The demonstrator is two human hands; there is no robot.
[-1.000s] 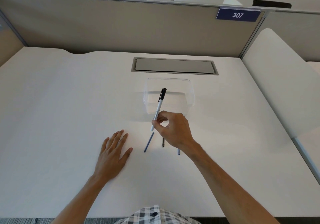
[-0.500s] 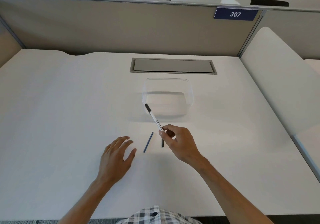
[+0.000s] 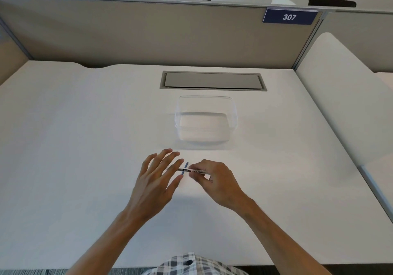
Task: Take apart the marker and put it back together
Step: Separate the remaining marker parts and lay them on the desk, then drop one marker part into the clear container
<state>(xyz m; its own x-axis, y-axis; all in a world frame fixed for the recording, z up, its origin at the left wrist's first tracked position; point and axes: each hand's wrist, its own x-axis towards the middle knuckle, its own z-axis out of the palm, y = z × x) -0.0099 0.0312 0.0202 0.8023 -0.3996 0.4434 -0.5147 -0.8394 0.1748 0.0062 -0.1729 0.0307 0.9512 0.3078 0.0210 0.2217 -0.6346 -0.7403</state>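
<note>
My right hand (image 3: pixel 214 181) pinches a thin white whiteboard marker (image 3: pixel 192 171) and holds it level just above the desk, its black-capped end pointing left. My left hand (image 3: pixel 156 181) has come up beside it with the fingers spread; its fingertips are at the marker's left end and hide the cap. Whether they grip it I cannot tell. A short dark blue stick (image 3: pixel 185 167), a loose marker part, lies on the desk behind the marker, mostly covered by it and by my fingers.
A clear plastic box (image 3: pixel 205 119) stands on the white desk (image 3: pixel 74 147) just beyond my hands. A grey cable hatch (image 3: pixel 212 80) is set into the desk behind it. Beige partition walls close off the back and right side.
My right hand swung the marker from upright down to level, pointing left. My left hand lifted off the desk and moved right to meet the marker's capped end.
</note>
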